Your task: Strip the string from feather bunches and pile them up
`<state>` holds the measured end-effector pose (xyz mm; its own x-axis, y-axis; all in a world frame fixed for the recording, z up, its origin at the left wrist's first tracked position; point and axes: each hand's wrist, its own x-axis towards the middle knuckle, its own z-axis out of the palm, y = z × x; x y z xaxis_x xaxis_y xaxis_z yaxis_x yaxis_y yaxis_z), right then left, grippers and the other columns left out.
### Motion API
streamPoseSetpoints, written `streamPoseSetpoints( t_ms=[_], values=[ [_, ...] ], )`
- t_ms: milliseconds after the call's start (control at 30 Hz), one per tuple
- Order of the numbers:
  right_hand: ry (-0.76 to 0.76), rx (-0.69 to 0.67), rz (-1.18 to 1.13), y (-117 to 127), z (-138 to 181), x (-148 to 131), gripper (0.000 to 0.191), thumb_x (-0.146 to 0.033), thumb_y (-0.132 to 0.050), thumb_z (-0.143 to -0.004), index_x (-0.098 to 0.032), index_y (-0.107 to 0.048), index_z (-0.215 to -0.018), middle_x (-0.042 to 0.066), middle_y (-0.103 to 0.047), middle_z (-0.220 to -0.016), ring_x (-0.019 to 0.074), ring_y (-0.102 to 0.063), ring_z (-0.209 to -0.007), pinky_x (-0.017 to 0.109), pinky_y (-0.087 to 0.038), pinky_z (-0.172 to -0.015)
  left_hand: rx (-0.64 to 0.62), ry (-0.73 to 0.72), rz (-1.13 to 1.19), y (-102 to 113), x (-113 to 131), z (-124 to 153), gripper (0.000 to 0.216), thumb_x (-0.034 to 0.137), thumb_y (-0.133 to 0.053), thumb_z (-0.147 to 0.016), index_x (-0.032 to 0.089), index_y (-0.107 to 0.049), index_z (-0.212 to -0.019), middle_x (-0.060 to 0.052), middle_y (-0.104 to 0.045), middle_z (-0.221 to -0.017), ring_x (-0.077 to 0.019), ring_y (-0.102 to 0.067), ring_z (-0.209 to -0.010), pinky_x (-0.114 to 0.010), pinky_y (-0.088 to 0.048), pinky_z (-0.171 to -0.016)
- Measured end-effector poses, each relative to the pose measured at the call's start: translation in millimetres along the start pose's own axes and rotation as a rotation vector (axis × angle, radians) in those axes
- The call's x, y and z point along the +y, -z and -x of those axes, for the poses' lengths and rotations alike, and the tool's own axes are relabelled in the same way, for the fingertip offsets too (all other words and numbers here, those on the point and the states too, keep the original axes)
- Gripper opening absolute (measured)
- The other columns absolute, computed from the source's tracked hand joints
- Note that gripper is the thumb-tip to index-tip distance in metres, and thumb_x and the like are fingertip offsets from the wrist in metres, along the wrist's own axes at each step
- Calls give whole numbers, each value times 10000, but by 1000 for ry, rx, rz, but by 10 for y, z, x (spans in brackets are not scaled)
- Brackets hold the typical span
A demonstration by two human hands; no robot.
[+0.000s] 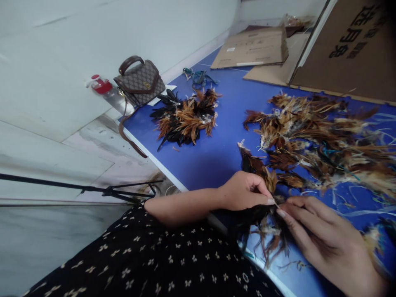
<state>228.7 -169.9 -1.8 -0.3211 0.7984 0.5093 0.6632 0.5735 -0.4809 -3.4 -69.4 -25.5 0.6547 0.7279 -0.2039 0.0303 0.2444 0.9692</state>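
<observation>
Near the table's front edge, my left hand point(246, 192) is closed, thumb and forefinger pinching the pale end of a bunch of dark feathers point(272, 241). Facing it, my right hand point(328, 239) pinches the same spot with thumb and forefinger. The fingertips almost meet, and a thin whitish strand or quill shows between them. Black and brown feathers hang below the fingers. Just beyond my left hand lies a small brown feather bunch point(255, 163). A large heap of brown, black and cream feathers point(309, 132) spreads out past my right hand.
A second feather pile point(188, 117) lies on the blue table point(229, 111) at left. Behind it are blue-green ties point(199, 77), a handbag point(142, 84) and a red-capped bottle point(107, 93). Cardboard point(250, 45) and a carton point(355, 53) stand behind. A black stand point(108, 191) reaches in from the left.
</observation>
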Motion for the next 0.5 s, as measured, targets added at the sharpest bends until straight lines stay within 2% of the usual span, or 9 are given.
streamPoseSetpoints(
  t_ms=[133, 267, 367, 500],
  values=[
    [84, -69, 40, 9, 13, -10, 208, -183, -687, -1071, -257, -792, -1234, 74, -768, -1246, 187, -809, -1010, 261, -667, -826, 2, -19, -2, 15, -12, 3, 269, 335, -962, -746, 145, -786, -820, -140, -866, -1023, -192, -808, -928, -332, -640, -904],
    [-68, 43, -23, -3, -27, -61, 199, -233, -710, -1063, -261, -784, -1246, 93, -747, -1316, 223, -789, -1120, 304, -660, -921, -8, -152, -88, -10, -48, -6, 146, 256, -869, -792, 156, -763, -795, -121, -860, -973, -169, -801, -862, -296, -634, -831],
    [-130, 61, -17, -37, -57, -52, 230, -270, -693, -1082, -272, -779, -1296, 81, -783, -1304, 233, -794, -1150, 330, -653, -1008, -74, -341, -193, -29, -47, -22, 85, 213, -823, -819, 166, -756, -796, -117, -858, -947, -179, -809, -858, -306, -644, -832],
    [-193, 59, -88, -94, -59, -11, 133, -332, -703, -1078, -283, -809, -1142, 46, -831, -1113, 209, -822, -964, 301, -682, -880, -58, -677, -361, -40, -56, -44, 79, 162, -767, -859, 193, -725, -800, -107, -855, -935, -189, -823, -894, -348, -668, -920]
  ],
)
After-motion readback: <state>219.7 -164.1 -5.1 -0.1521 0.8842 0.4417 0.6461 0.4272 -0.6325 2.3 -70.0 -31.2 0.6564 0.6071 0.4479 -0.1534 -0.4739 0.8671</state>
